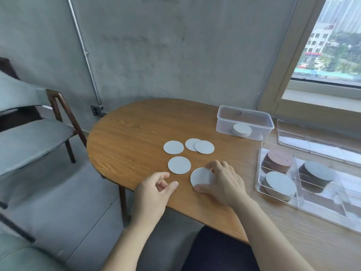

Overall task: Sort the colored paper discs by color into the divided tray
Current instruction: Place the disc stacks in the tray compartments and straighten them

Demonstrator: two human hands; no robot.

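Several pale grey discs lie loose on the wooden table [125, 137]. One disc [200, 178] lies under my right hand [222, 180], whose thumb and fingers pinch its edges. My left hand [156, 190] hovers just left of it, fingers loosely curled and holding nothing. Another disc [179, 165] lies beyond my left hand. A single disc [173, 147] and two overlapping discs [199, 146] lie farther back. The clear divided tray [258, 173] stands at the right. It holds a brown stack [277, 160], a grey-topped stack [280, 184] and a dark grey-topped stack [316, 176].
A clear plastic box [244, 119] with a white disc stack [242, 130] stands at the back right. A clear lid [312, 139] lies behind the tray. A chair [39, 137] stands to the left of the table. A window sill runs along the right.
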